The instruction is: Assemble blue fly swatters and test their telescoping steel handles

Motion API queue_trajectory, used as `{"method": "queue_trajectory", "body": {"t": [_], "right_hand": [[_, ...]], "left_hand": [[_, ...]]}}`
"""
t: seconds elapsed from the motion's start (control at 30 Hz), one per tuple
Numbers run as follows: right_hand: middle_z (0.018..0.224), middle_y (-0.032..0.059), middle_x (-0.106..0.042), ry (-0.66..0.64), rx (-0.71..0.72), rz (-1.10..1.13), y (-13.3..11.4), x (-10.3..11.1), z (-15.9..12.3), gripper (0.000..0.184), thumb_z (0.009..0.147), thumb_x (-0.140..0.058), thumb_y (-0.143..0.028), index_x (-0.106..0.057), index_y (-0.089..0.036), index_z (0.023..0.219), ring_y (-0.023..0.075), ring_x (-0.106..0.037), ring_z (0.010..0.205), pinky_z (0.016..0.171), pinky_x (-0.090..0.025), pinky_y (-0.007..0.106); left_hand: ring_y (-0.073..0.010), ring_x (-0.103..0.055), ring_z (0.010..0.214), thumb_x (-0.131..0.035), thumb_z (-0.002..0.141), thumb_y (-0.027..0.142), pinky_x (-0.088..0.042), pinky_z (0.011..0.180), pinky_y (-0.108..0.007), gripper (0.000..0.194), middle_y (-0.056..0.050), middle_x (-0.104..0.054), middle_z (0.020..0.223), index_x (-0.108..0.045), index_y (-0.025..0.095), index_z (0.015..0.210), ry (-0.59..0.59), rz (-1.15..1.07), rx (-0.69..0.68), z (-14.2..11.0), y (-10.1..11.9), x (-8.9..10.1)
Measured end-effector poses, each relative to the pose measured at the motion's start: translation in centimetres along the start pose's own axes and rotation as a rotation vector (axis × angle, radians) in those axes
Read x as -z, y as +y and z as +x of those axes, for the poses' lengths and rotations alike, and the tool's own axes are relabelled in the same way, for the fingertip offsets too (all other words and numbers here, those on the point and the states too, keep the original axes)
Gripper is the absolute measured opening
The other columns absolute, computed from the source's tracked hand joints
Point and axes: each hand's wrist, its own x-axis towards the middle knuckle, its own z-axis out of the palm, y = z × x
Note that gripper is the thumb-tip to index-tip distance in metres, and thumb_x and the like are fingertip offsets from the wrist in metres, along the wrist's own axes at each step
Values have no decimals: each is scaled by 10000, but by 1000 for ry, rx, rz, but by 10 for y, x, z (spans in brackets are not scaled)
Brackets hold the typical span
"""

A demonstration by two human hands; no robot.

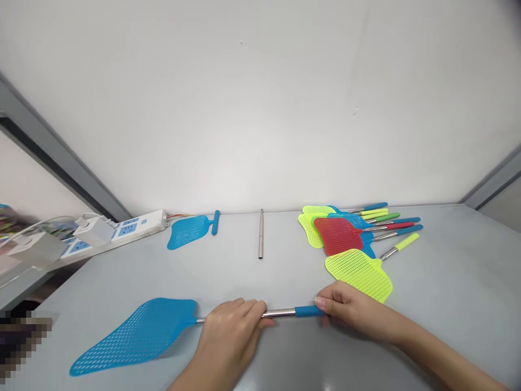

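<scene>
Spanning the near side of the grey table (pixel 228 277): blue swatter (pixel 142 334). Left hand (pixel 234 331) curled round its metal shaft, right hand (pixel 354 312) pinching its handle. Two-handed hold, seemingly; any pull would call for aligned grips. Beyond: swatter pile (pixel 342 236) right, loose blue head (pixel 188 232) left, metal rod (pixel 261 241) between. No container made out.

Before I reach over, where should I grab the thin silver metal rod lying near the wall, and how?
Best pinch the thin silver metal rod around its middle, coming down from above, thumb on one long side, fingers on the other. It's straight and slim, lies flat on the grey table and points away from you, so its sides face left and right.
</scene>
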Motion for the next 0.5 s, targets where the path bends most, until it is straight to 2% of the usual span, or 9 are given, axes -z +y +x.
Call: {"method": "queue_trajectory", "body": {"t": [0.13,0.23,0.33,0.5], "right_hand": [[435,-72,-313,-193,-86,305,3,2,-2,384,792,-472,-460,-550,-131,611,46,-212,377,373,-134,198],[416,-79,-295,-286,-152,436,1,4,-4,360,773,-501,-438,-552,-123,605,40,-182,370,367,-89,208],[413,-82,-290,-295,-164,470,-2,5,-5,354,776,-505,-428,-571,-115,623,37,-160,365,364,-59,217],[404,-84,-301,-222,-139,448,-2,3,-2,359,781,-512,-438,-583,-118,634,36,-167,354,352,-72,215]], "left_hand": [[-138,-525,554,-378,870,254,-312,509,-246,221,10,-574,612,-509,201,700,29,11,-48,-3,7,-1],[-140,-521,550,-377,870,250,-313,509,-248,222,7,-575,616,-509,199,700,49,10,-70,-5,11,-1],[-149,-522,545,-384,865,247,-315,508,-256,214,10,-578,618,-517,199,704,49,-10,-37,-3,13,0],[-158,-532,614,-387,866,291,-324,558,-267,216,14,-588,655,-530,210,725,-23,-105,38,2,10,4]]}}
